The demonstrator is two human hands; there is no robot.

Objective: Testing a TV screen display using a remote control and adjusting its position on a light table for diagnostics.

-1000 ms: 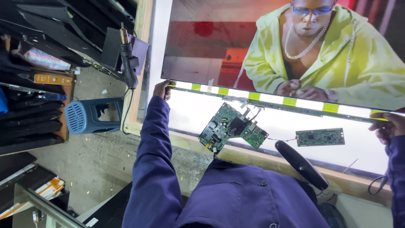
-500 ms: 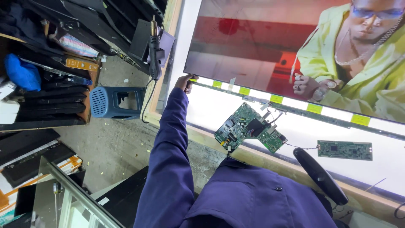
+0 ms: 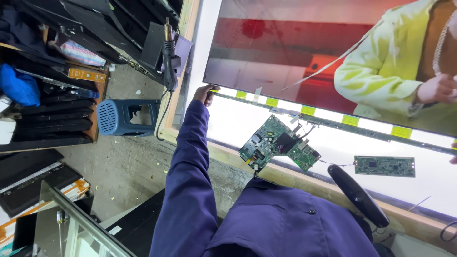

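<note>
One corner of the lit screen panel (image 3: 333, 62), filling the upper right of the frame, is gripped by the left hand (image 3: 205, 93), fingers curled over its lower edge; the lifting step seems in hand, and an even, steady raise is called for. The right hand (image 3: 452, 159), far right, is barely seen; its grip cannot be told. Yellow tags (image 3: 350, 120) are spaced along the edge, green circuit boards (image 3: 278, 147) lie below, an orange label (image 3: 85, 74) sits upper left.

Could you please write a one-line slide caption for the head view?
Left hand grips the lit display panel corner above two green circuit boards.
</note>
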